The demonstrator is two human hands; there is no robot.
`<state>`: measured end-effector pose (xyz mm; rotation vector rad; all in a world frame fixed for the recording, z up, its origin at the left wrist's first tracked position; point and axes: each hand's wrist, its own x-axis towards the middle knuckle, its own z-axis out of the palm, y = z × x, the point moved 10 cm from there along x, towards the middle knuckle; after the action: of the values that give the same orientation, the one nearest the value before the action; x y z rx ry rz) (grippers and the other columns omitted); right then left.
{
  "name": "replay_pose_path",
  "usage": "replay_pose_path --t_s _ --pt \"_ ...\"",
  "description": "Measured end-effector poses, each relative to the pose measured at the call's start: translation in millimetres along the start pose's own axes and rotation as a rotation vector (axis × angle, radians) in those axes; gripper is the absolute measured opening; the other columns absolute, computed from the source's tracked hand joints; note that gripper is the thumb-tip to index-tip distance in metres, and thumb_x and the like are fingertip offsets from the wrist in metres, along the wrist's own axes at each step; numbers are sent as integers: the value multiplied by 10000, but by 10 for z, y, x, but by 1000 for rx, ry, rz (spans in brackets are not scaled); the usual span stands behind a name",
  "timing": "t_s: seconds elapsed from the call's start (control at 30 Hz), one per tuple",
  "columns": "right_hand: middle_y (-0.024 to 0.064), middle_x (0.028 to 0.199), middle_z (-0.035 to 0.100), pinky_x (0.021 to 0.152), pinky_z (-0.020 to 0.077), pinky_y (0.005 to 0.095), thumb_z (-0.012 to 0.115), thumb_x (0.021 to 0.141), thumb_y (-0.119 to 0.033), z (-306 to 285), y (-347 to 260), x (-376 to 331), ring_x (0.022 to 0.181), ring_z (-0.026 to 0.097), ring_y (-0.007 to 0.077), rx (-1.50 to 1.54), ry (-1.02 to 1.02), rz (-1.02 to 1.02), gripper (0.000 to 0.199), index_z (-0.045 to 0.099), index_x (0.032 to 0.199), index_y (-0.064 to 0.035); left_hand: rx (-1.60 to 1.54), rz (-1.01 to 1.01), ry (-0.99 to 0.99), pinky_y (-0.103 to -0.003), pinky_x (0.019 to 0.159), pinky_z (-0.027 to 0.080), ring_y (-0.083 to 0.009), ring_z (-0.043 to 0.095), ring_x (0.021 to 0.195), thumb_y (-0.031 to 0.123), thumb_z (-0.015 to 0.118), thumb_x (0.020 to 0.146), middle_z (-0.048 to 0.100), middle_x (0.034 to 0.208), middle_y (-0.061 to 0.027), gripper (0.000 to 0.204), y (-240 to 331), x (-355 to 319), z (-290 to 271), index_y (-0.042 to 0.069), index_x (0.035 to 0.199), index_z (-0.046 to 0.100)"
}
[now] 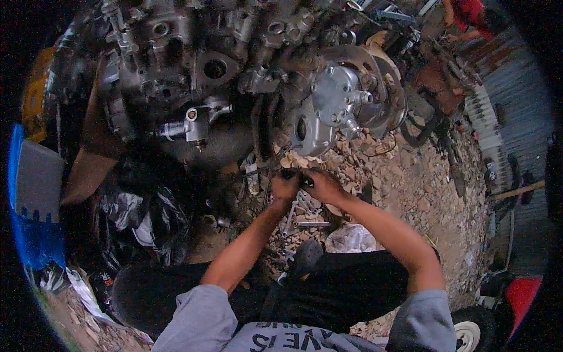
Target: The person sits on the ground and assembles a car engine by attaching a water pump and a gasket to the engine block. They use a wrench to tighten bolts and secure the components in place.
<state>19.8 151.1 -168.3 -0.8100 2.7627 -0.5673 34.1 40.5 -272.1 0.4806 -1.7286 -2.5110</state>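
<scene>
My left hand [286,185] and my right hand [322,186] meet in front of me, low over the rubble, just below a large engine [214,64]. Both hands are closed, with fingertips close together around something small and dark that I cannot make out. Above and right of them is a silver metal housing [334,97] with two stubby fittings, attached to the engine's right end. A silver cylindrical part with a dark band [190,126] sits on the engine's near side. Beneath my hands lie several wrenches, one a chrome wrench [312,224].
Broken stones [422,176] cover the ground. A black plastic bag [141,217] lies left, near a blue plastic object [38,240]. Clear plastic [352,239] is by my legs. Corrugated metal [522,100] stands right, a wheel [468,335] lower right. A person in red [469,14] is far right.
</scene>
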Motion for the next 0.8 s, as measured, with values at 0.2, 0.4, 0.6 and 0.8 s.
replay_pose_path --t_s 0.2,0.4,0.6,0.8 --pt "203 1125 653 895 504 474 670 879 -377 -922 -574 -311 1051 624 389 -190 -299 -32 514 576 1277 -65 272 260 78 -436 867 483 -389 640 978 339 519 992 672 1051 -233 401 1250 -38 237 -32 1121 600" --pt "186 1081 669 889 503 468 657 902 -363 -1918 -1088 -570 1029 638 364 -202 -294 -54 459 603 1236 -52 408 582 25 -447 844 470 -426 624 973 283 482 1022 653 1012 -247 316 2977 -215 540 -8 1079 591" --pt "184 1110 672 916 494 409 678 905 -266 -2708 -1084 -512 1031 652 333 3 89 -68 368 628 1192 -41 613 803 -261 -352 905 479 -248 650 992 220 569 987 682 1038 -169 241 3621 -185 1071 -2 1074 610" --pt "168 1107 681 923 500 424 663 919 -266 -3121 -949 -578 1035 652 352 35 434 -97 320 640 1157 -53 683 750 -291 -347 896 488 -221 657 976 202 610 967 694 1037 -162 228 3570 -138 1184 4 1078 635"
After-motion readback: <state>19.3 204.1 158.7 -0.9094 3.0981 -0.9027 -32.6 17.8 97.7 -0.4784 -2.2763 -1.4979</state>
